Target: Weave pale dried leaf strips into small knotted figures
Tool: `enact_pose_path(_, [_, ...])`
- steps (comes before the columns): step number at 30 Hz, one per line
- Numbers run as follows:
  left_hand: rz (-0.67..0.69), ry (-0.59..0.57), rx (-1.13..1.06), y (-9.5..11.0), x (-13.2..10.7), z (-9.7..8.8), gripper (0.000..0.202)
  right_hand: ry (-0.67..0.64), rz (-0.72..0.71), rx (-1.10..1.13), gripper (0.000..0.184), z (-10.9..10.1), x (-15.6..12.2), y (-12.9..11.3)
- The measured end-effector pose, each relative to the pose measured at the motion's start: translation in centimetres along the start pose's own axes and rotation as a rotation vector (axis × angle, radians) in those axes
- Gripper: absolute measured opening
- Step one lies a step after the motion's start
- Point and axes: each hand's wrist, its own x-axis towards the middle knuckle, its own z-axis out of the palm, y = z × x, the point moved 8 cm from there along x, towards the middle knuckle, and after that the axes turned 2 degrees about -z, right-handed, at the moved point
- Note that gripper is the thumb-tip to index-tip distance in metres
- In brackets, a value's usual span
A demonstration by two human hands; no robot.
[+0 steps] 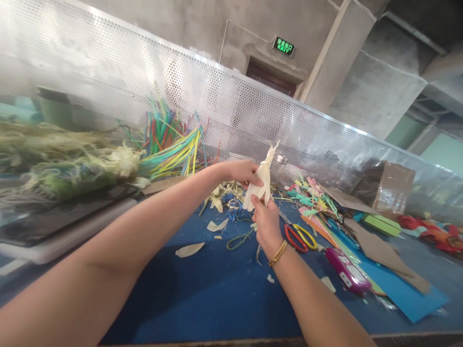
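Both my hands hold a pale cream strip of dried husk (263, 179) upright above the blue table top (217, 289). My left hand (243, 171) grips its upper part with closed fingers. My right hand (266, 222), with a gold bracelet on the wrist, pinches its lower end from below. Loose husk scraps (190, 249) and a heap of shreds (227, 195) lie on the table just under and left of the hands.
Red and yellow scissors (298, 237) lie right of my right hand, beside a purple case (347, 270) and coloured paper sheets (401, 289). A bundle of coloured sticks (173, 144) and a pile of husk (61, 154) sit at left. A perforated metal screen (235, 106) runs behind.
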Motion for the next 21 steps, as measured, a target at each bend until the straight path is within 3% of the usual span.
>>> enact_pose_path(3, [0.047,0.152,0.002,0.4,0.1,-1.6,0.018,0.003,0.053,0.034,0.025,0.1,-0.2,0.8])
enact_pose_path(7, [0.148,0.419,-0.051,0.5,-0.4,-5.1,0.013,-0.057,0.106,0.028,0.025,1.0,-1.3,1.5])
enact_pose_path(12, [0.136,0.638,-0.087,-0.3,-1.6,-8.0,0.016,-0.135,0.16,0.046,0.025,2.2,-2.4,1.7])
enact_pose_path(21, [0.118,0.736,0.084,-0.1,-2.8,-9.9,0.026,-0.144,0.182,0.114,0.021,2.0,-2.4,2.0])
